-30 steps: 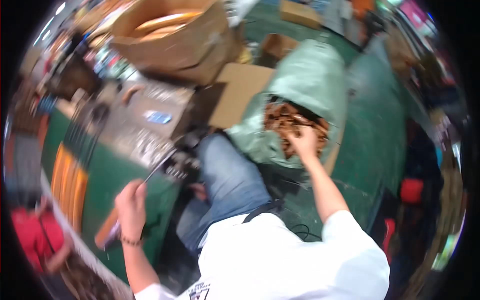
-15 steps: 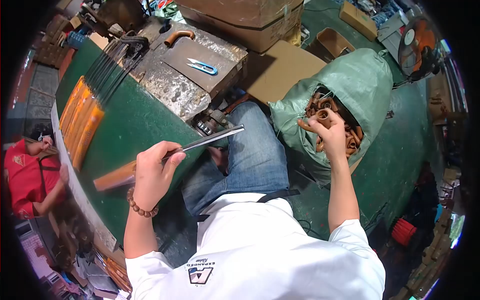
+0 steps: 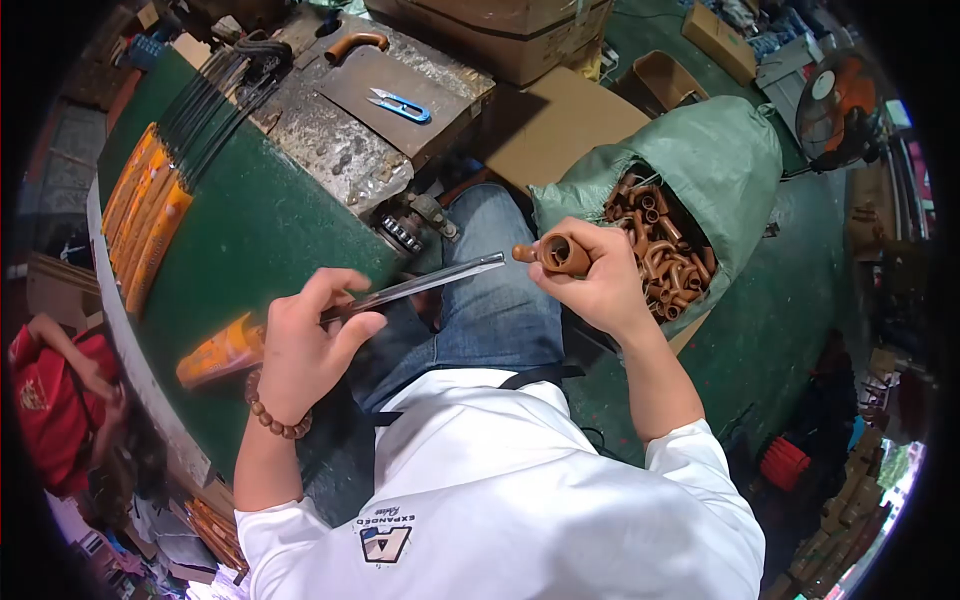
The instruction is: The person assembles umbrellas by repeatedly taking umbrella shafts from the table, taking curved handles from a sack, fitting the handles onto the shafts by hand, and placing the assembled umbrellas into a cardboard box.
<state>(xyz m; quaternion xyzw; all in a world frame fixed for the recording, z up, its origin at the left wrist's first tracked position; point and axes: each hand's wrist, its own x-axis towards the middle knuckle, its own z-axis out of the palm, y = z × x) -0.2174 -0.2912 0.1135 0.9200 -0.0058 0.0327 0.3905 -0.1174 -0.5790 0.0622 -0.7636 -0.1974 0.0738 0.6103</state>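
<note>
My left hand, a beaded bracelet at its wrist, grips a folded umbrella by its metal shaft; the orange wrapped part sticks out at the lower left. In my right hand is a brown curved handle, its round open end facing up. The tip of the shaft is just left of the handle, apart from it. Behind my right hand lies a green sack with a torn opening, full of similar brown handles.
Blue snips and another handle lie on a worn bench. Several orange umbrellas rest at the left. A fan stands at the back right. A person in red is at the far left.
My right hand has come out of the sack with a brown handle and moved left, close to the shaft tip. My left hand still holds the umbrella.
</note>
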